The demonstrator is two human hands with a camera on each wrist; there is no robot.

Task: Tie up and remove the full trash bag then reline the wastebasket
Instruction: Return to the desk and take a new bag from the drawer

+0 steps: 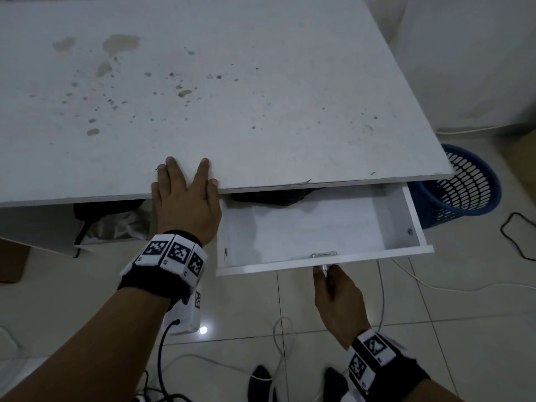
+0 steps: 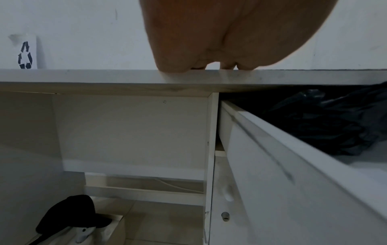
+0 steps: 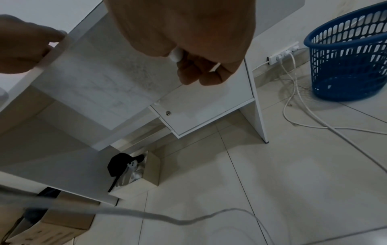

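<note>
Open drawer (image 1: 319, 227) roomy in front; black bag (image 1: 272, 197) fills its back.

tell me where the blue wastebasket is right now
In the head view the blue wastebasket stands on the tiled floor at the right, just past the desk's right corner and beside the open drawer; it looks unlined.

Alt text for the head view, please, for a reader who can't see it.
A person's right hand pinches the knob of an open white desk drawer, with a crumpled black plastic bag at its back. The left hand rests flat on the stained desktop edge. An unlined blue wastebasket stands on the tiled floor to the right.
</note>
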